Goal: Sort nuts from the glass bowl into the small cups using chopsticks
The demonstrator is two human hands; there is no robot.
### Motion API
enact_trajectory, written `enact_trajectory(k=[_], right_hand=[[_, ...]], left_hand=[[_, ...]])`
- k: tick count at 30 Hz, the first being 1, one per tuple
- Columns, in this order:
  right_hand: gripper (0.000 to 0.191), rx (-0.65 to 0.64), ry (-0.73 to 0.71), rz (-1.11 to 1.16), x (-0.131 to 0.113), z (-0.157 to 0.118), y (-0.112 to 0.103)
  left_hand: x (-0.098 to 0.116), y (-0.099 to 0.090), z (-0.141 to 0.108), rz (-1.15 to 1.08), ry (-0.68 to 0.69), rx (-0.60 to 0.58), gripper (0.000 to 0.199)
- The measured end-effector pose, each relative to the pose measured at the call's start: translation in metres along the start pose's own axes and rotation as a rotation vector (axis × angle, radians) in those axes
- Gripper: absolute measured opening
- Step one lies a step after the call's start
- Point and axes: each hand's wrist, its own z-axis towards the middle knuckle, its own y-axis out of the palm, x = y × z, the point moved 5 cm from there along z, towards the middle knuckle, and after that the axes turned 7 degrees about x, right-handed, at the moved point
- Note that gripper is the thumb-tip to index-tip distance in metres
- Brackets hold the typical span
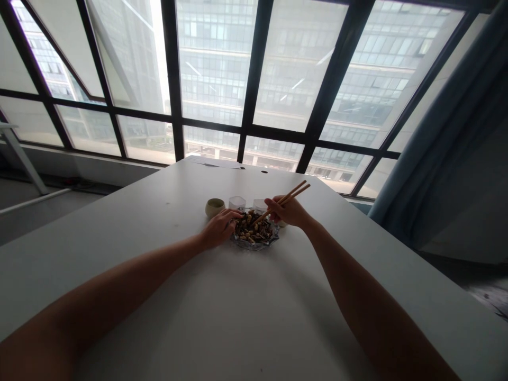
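Note:
A clear glass bowl [254, 245] stands on the table, filled with a mix of what look like peanuts and dark-striped seeds [256, 228]. My left hand [218, 228] grips the bowl's left side, its fingers reaching over the rim and the thumb lower down. In my right hand [289, 211] is a pair of wooden chopsticks [302, 186], slanting down to the left. Their tips reach into the mix near the middle of the bowl; whether they pinch a piece is too small to tell.
Behind the bowl stand a small greenish cup [215, 207] and two clear glasses, one [237, 202] at left and one [259, 204] partly hidden by my right hand. Something pale shows under that hand. Paper [214, 162] lies at the white table's [238, 312] far edge, before the windows.

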Motion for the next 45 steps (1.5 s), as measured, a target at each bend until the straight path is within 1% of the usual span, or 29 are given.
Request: enact_trajectory(k=[6,15,24,29,32,35,37,39,41,42,43,45], right_hand=[[0.044,-0.016,-0.05,-0.012,-0.004,-0.001,0.002],[0.047,-0.074,-0.047,-0.011,-0.002,-0.002,0.007],[0.044,-0.075,-0.038,0.009,0.001,-0.001,0.008],[0.047,-0.058,-0.032,0.04,0.004,0.001,0.005],[0.052,-0.021,-0.023,0.06,0.006,0.004,-0.004],[0.057,0.071,-0.049,0.054,0.004,0.006,-0.027],[0.06,0.187,-0.1,0.032,0.001,0.005,-0.05],[0.06,0.336,-0.155,-0.022,-0.001,0.002,-0.073],[0.059,0.446,-0.174,-0.094,0.001,-0.001,-0.09],[0.058,0.458,-0.159,-0.13,0.004,-0.002,-0.094],[0.056,0.436,-0.128,-0.171,0.01,-0.001,-0.095],[0.051,0.354,-0.046,-0.253,0.022,0.001,-0.091]], left_hand=[[-0.002,0.0,0.0,0.004,-0.013,-0.003,0.027],[-0.001,0.0,0.0,-0.008,-0.001,0.006,0.027],[-0.001,0.0,0.0,-0.004,-0.009,0.001,0.028],[0.0,0.0,0.0,0.001,-0.019,-0.007,0.028],[0.0,0.0,0.0,0.003,-0.015,-0.005,0.028],[-0.001,0.0,-0.001,0.011,-0.002,0.006,0.028],[-0.002,0.001,-0.001,0.022,0.004,0.009,0.027],[-0.004,0.002,-0.002,0.035,0.001,0.01,0.027],[-0.006,0.002,-0.002,0.049,-0.016,0.015,0.026],[-0.007,0.002,-0.002,0.055,-0.027,0.015,0.026],[-0.009,0.002,-0.003,0.059,-0.038,0.015,0.025],[-0.011,0.003,-0.003,0.064,-0.063,0.008,0.025]])
